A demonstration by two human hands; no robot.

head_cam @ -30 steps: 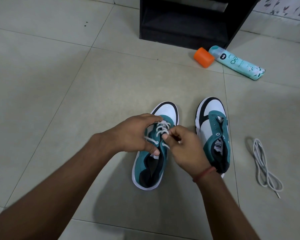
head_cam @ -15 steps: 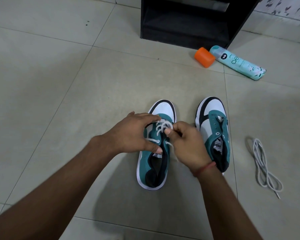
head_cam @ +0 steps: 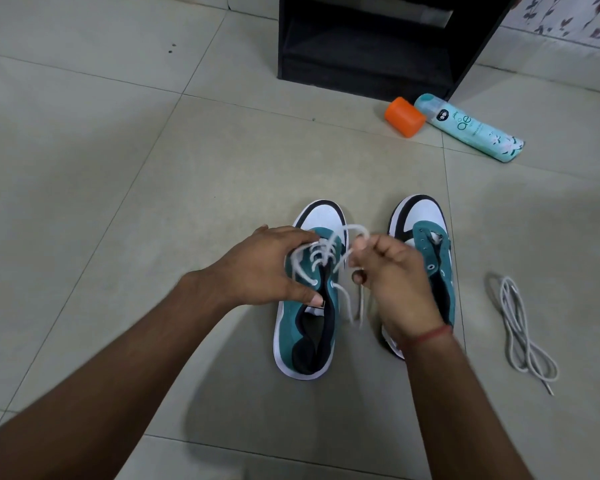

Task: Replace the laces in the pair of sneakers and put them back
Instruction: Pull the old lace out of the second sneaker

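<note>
**Lacing the left-side sneaker, 1 shoe still bare**

Head view: 2 teal and white sneakers stand side by side on the tiled floor (head_cam: pixel 118 168), toes pointing away from the person. The left hand (head_cam: pixel 260 268) rests on the laced sneaker (head_cam: pixel 307 327) and presses its side near the eyelets, with the thumb at the tongue opening; it holds the shoe steady, not the lace. The right hand (head_cam: pixel 392 282) is closed on the white lace (head_cam: pixel 329 251) and lifts a loop of it above the shoe, while 2 loose ends hang down between the shoes, blurred. The second sneaker (head_cam: pixel 430 244), just beside, shows empty eyelets and no lace. A spare grey-white lace (head_cam: pixel 520 330) lies on the floor, well apart to the right. Further back are an orange cap (head_cam: pixel 404 116), touching or almost touching a teal spray can (head_cam: pixel 468 131) that lies on its side, and a black shelf unit (head_cam: pixel 378 43).

I judge that the step in hand is drawing the lace through the upper eyelets of the first shoe. The next move needs a firm pull to take out the slack, then finding the lace tip for the next eyelet. The second shoe and the putting back are not yet done.
</note>
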